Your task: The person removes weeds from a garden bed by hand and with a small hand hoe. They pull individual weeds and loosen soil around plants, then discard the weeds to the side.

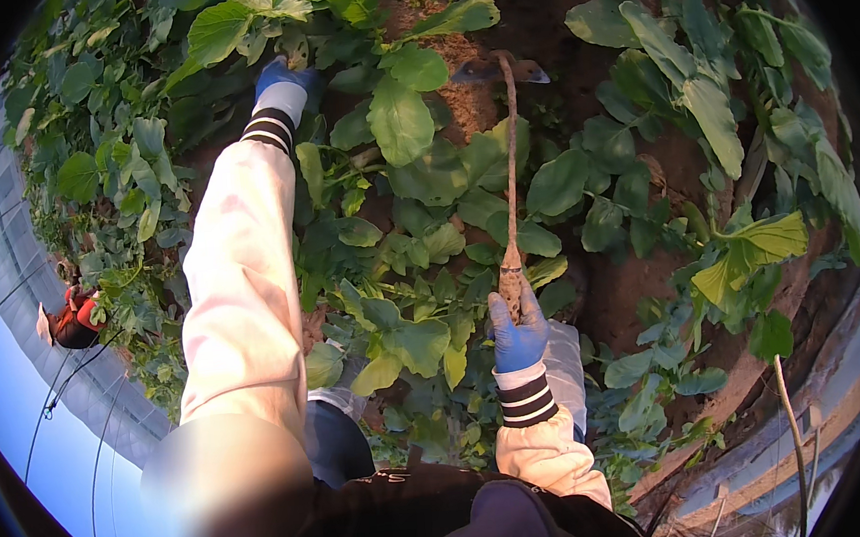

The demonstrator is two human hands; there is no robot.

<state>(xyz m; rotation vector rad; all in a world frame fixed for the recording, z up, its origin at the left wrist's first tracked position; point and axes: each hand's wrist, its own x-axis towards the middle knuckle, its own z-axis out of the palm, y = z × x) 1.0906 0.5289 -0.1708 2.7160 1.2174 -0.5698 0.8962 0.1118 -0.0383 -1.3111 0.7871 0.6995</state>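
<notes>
Blue gloves cover both of my hands. My left hand (pixel 283 77) reaches far out among the leaves at the upper left; leaves partly hide its fingers, so whether it grips anything is unclear. Closer to my body, my right hand (pixel 518 333) holds the wooden handle end of a hand hoe (pixel 511 165). The hoe's thin shaft points away from me, and its dark metal blade (pixel 500 71) lies over soil at the top. Broad green leafy plants (pixel 401 121) grow between and around my hands.
Another person (pixel 74 319) in red and dark clothing is at the far left, beside a translucent greenhouse wall (pixel 2 186). Bare reddish soil (pixel 619 293) shows between the plants at right. A thin stick (pixel 791 423) stands at the lower right edge.
</notes>
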